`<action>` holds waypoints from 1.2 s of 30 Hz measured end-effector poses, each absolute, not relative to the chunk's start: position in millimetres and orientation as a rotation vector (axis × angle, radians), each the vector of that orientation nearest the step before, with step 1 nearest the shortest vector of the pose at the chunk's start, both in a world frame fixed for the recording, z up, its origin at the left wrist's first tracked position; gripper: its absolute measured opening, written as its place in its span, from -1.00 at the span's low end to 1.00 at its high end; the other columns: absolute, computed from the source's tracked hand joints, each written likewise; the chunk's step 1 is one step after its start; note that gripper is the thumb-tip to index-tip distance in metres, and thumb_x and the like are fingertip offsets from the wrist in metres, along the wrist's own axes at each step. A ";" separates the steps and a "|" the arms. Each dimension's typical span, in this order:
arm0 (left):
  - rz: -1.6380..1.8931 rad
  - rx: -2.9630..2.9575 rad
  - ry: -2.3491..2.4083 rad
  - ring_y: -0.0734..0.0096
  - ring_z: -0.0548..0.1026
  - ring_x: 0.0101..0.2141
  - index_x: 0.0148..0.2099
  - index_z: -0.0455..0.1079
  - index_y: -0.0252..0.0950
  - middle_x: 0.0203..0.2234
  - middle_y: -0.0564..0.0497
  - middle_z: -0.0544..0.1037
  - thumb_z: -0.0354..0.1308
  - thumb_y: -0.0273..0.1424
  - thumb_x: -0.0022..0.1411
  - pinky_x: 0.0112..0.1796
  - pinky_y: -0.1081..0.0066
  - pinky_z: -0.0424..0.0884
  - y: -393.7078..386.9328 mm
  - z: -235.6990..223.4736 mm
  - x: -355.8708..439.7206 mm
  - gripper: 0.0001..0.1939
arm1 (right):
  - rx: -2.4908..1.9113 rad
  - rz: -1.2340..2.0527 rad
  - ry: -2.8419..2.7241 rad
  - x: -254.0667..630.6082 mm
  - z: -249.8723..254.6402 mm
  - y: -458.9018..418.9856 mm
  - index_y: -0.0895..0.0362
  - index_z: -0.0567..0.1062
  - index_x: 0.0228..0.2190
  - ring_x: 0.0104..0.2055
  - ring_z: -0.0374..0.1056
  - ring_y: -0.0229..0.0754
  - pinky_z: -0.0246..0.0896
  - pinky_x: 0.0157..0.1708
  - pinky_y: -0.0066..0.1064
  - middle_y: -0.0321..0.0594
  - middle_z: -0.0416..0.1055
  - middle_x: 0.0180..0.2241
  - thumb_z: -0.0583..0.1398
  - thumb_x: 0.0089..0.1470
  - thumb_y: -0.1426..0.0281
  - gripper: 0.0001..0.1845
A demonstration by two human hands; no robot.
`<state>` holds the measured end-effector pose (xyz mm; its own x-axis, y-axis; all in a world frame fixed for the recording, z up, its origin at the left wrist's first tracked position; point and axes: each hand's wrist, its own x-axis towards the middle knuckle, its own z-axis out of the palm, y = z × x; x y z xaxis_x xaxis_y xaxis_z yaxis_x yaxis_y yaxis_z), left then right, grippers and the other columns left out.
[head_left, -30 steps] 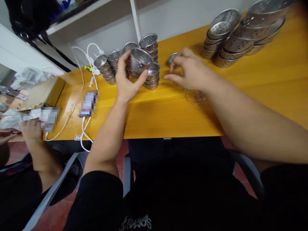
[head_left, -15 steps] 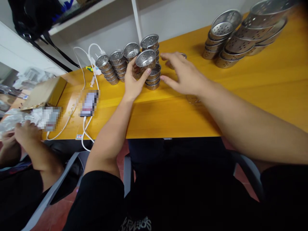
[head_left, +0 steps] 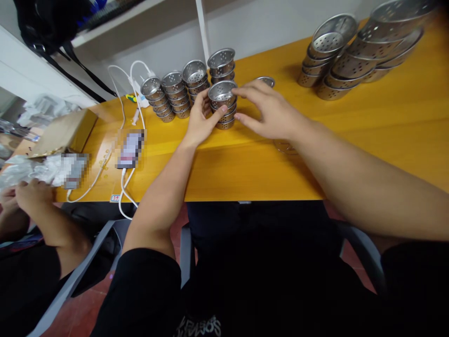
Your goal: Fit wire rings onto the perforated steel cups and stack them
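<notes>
My left hand (head_left: 200,122) grips a small perforated steel cup (head_left: 222,92) that sits on top of a short stack of the same cups (head_left: 225,118) on the yellow table (head_left: 245,164). My right hand (head_left: 270,112) reaches in from the right, fingers spread, with its fingertips touching the cup's rim. Several more stacks of these cups (head_left: 182,91) stand just behind. A single cup (head_left: 265,81) rests on the table beyond my right hand.
Piles of larger perforated steel bowls (head_left: 354,56) fill the far right. A phone (head_left: 130,149) and white charger cables (head_left: 121,121) lie at left, beside a cardboard box (head_left: 59,133). Another person's hands (head_left: 21,196) handle plastic wrap at the far left. A clear ring (head_left: 286,147) lies under my right forearm.
My left hand lowered the tilted cup upright onto the front stack. My right hand moved left from the table to the cup's rim.
</notes>
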<state>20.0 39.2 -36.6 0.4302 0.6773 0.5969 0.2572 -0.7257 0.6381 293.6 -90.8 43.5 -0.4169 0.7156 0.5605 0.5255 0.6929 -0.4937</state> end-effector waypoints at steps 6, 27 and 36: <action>1.159 2.123 0.840 -0.06 0.57 0.48 0.60 0.14 -0.07 0.49 -0.24 0.53 0.29 0.50 0.31 0.52 -0.14 0.51 29.1 -27.9 17.9 0.13 | -1.058 0.318 -2.067 303.9 42.7 -84.2 -0.15 0.42 0.55 0.39 0.43 0.31 0.36 0.50 0.16 -0.06 0.46 0.44 0.17 0.53 -0.28 -0.19; 1.342 2.387 0.942 -0.13 0.08 0.74 0.75 -0.39 0.21 0.76 -0.12 0.01 0.33 0.43 0.32 0.72 -0.21 0.13 10.9 -4.3 8.4 0.31 | -1.437 0.024 -1.734 323.7 60.9 -76.7 -0.01 0.64 -0.01 0.22 0.51 0.19 0.47 0.30 0.09 0.09 0.54 0.19 0.29 0.56 0.28 -0.89; 1.430 2.637 0.749 -0.16 0.17 0.71 0.72 -0.13 0.27 0.67 0.04 0.22 0.18 0.47 0.39 0.74 -0.25 0.06 -25.0 35.4 25.8 0.08 | -0.854 0.175 -1.969 276.7 66.4 -125.4 -0.14 0.63 0.00 0.13 0.51 0.18 0.54 0.25 0.15 -0.05 0.59 0.02 0.15 0.63 -0.09 -0.62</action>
<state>25.8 -25.0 35.4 0.4550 0.4361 0.7764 0.3903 -0.8813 0.2663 276.7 -125.4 66.4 -0.3063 0.6301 0.7135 0.4941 0.7459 -0.4466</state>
